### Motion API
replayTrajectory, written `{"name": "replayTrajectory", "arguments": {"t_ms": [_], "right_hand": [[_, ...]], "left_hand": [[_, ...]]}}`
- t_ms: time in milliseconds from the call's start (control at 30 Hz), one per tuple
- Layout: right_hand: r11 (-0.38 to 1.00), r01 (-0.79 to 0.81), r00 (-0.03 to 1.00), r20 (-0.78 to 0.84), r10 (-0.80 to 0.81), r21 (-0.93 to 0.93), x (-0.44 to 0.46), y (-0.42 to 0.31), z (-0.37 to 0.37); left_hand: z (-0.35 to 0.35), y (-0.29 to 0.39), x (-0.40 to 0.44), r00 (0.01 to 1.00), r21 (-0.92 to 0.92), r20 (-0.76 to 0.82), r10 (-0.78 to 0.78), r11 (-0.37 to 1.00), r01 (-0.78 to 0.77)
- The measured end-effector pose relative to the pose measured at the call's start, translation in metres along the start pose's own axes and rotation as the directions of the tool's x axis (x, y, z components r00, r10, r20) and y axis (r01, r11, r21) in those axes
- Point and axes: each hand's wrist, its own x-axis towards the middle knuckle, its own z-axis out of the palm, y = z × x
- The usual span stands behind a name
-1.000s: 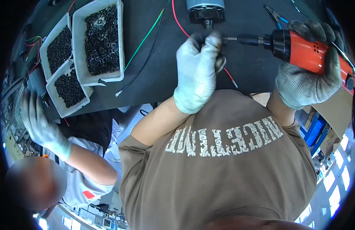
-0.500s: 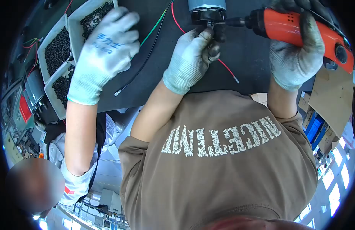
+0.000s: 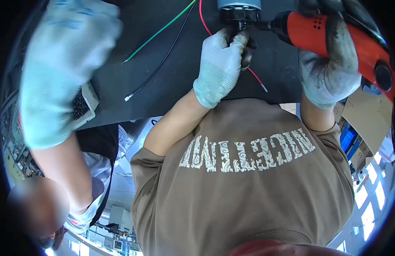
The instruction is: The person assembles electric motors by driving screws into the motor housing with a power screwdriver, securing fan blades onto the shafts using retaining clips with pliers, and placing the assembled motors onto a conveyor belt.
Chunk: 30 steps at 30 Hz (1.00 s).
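My left hand (image 3: 221, 64), in a white glove with dirty fingertips, pinches at the black end of a grey cylindrical motor (image 3: 240, 5). Whatever lies between the fingertips is hidden. My right hand (image 3: 329, 72), also gloved, is wrapped around an orange-red electric screwdriver (image 3: 312, 32). The screwdriver lies sideways, its bit (image 3: 264, 25) pointing left at the motor's black end cap (image 3: 240, 16), just above my left fingers. Whether the bit touches a screw cannot be made out. A red wire (image 3: 257, 80) passes behind my left hand.
At left, a co-worker's gloved hand (image 3: 73, 47), blurred, covers most of the parts bins. One white bin (image 3: 91, 102) with small black parts shows beneath it. A green wire (image 3: 159, 32) and a black wire (image 3: 163, 64) lie on the dark tabletop (image 3: 133, 102). Cardboard (image 3: 368, 115) stands at right.
The co-worker's hand has swung left, over the bins. The motor and my left hand appear slightly further right; the screwdriver stays at the motor's end. The green wire's end now shows.
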Motion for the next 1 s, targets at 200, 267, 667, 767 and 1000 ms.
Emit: {"name": "replayTrajectory", "arguments": {"t_ms": [200, 267, 667, 767, 1000], "right_hand": [[0.989, 0.131, 0.987, 0.106, -0.123, -0.074, 0.001, 0.02, -0.011], [0.993, 0.09, 0.99, 0.115, -0.081, -0.071, -0.002, 0.02, -0.01], [0.998, -0.061, 0.988, -0.141, 0.062, 0.011, -0.006, 0.002, 0.006], [0.999, -0.034, 0.978, -0.203, 0.04, 0.034, -0.008, -0.006, 0.002], [0.987, -0.069, 0.728, -0.669, 0.151, 0.148, 0.005, -0.019, -0.053]], "left_hand": [[0.012, 0.002, -0.002, 0.996, 0.093, -0.085, 0.028, 0.995, -0.02], [0.009, 0.001, -0.003, 0.998, 0.109, -0.054, 0.017, 0.994, -0.011], [-0.003, -0.003, -0.002, 0.993, -0.319, 0.088, -0.083, 0.942, 0.107], [-0.004, -0.005, 0.001, 0.988, -0.399, 0.119, -0.098, 0.907, 0.138], [-0.002, -0.017, 0.006, 0.981, -0.461, 0.167, -0.103, 0.871, 0.17]]}}
